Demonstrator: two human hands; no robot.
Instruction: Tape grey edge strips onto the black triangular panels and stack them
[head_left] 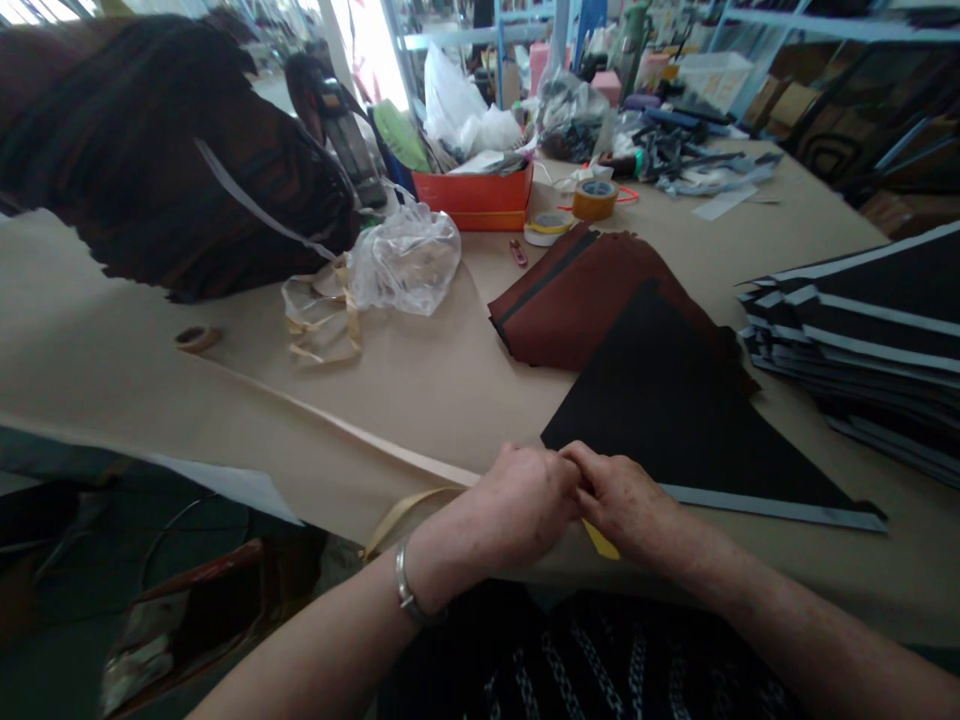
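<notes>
My left hand [525,500] and my right hand [619,495] meet at the near table edge, both closed with fingertips together. A pale strip of tape [360,430] runs from a small tape roll [199,339] on the left to my left hand. What my right fingers pinch is hidden. A yellow piece [601,540] pokes out below my right hand. Right beside both hands lies a black triangular panel [675,410], with a grey strip [780,507] along its near edge. It partly covers a stack of reddish-brown panels [577,300].
Black panels with grey strips [862,340] are piled at right. A dark bundle [172,160] stands at left, near a clear plastic bag [409,260]. Farther back are an orange box [472,198], tape rolls [595,199] and scraps [690,165]. A bin [187,630] sits below the table.
</notes>
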